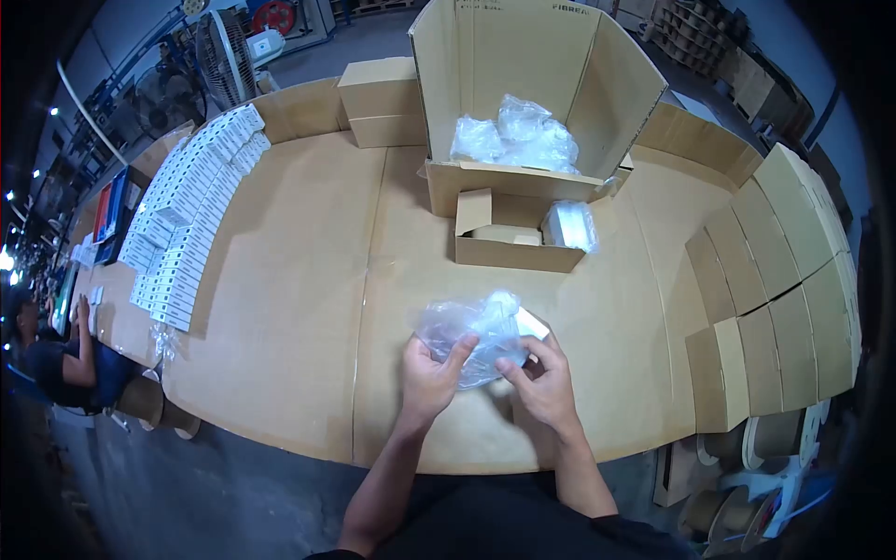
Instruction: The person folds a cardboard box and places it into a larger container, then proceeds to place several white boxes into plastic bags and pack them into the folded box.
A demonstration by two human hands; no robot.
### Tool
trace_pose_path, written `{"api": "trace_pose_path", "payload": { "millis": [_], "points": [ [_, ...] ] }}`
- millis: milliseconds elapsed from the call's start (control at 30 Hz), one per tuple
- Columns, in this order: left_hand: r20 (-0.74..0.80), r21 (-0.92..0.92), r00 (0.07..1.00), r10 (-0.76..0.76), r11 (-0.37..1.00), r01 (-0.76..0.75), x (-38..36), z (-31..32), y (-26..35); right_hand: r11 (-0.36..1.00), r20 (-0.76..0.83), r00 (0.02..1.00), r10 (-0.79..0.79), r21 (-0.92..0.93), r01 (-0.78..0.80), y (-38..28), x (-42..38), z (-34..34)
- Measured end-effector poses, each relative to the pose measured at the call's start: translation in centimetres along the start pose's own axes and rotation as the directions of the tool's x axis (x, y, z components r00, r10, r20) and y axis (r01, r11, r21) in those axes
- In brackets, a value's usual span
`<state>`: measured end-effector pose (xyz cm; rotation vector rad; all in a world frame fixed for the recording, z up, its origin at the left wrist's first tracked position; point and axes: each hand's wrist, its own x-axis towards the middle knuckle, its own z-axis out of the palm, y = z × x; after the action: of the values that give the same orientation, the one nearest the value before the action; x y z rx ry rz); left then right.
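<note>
A clear plastic bag [462, 327] is stretched between my two hands over the cardboard-covered table. My left hand [434, 375] grips its left side, thumb on top. The fingers of my right hand [539, 378] pinch the bag's lower right edge. Next to those fingers, a white box [532, 325] shows partly at the bag's right side; the rest of it is hidden. Beyond my hands stands a small open carton [513, 254], with a plastic-wrapped white pack [569, 227] at its right end.
Behind the small carton, a large open carton [523, 65] holds plastic bags [518, 135]. Stacked small white boxes [191, 210] line the left side. Brown cartons [779, 308] are piled at right, and another carton [383, 98] stands at the back. A person [70, 359] sits at far left.
</note>
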<state>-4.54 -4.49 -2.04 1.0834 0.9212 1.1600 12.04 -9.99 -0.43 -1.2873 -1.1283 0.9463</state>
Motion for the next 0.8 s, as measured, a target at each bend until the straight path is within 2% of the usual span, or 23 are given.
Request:
{"api": "trace_pose_path", "payload": {
  "millis": [100, 167, 300, 400, 433, 533, 600, 767, 800],
  "points": [
    [0.08, -0.013, 0.995, 0.061, 0.998, -0.06, -0.1, -0.2, 0.0, 0.996, -0.053, 0.998, 0.033, 0.086, -0.028, 0.5, 0.9, 0.4],
    [0.055, -0.017, 0.995, 0.08, 0.997, -0.079, -0.2, -0.4, 0.1, 0.989, -0.103, 0.994, 0.023, 0.149, -0.007, 0.9, 1.7, 0.7],
    [0.011, -0.025, 0.99, 0.138, 0.99, -0.138, -0.2, -1.0, 0.0, 0.986, -0.071, 0.994, 0.083, 0.152, -0.072, 1.0, 2.0, 0.3],
    [0.081, 0.021, 0.995, 0.062, 0.998, -0.064, 0.3, -1.7, 0.5, 0.997, -0.045, 0.998, 0.032, 0.077, -0.029, 1.0, 1.7, 0.3],
    [0.087, 0.069, 0.995, 0.05, 0.996, -0.056, 0.2, -1.8, 0.7, 0.987, -0.039, 0.999, 0.023, 0.157, -0.017, 0.7, 1.7, 0.7],
    [0.116, 0.192, 0.993, 0.029, 0.98, -0.051, 0.4, -1.9, 1.0, 0.97, -0.058, 0.997, 0.049, 0.24, -0.033, -0.1, 2.1, 1.2],
    [0.151, 0.245, 0.988, 0.015, 0.968, -0.052, 0.2, -2.0, 1.0, 0.96, -0.009, 0.996, 0.089, 0.266, -0.083, 0.1, 2.6, 0.7],
    [0.12, 0.225, 0.991, 0.052, 0.971, -0.078, 0.6, -2.0, 0.7, 0.923, -0.007, 0.991, 0.13, 0.366, -0.119, 0.8, 3.2, -0.3],
    [0.122, 0.221, 0.991, 0.061, 0.971, -0.087, 0.5, -2.0, 0.7, 0.946, -0.044, 0.995, 0.085, 0.318, -0.067, 0.2, 3.2, -0.2]
  ]
}}
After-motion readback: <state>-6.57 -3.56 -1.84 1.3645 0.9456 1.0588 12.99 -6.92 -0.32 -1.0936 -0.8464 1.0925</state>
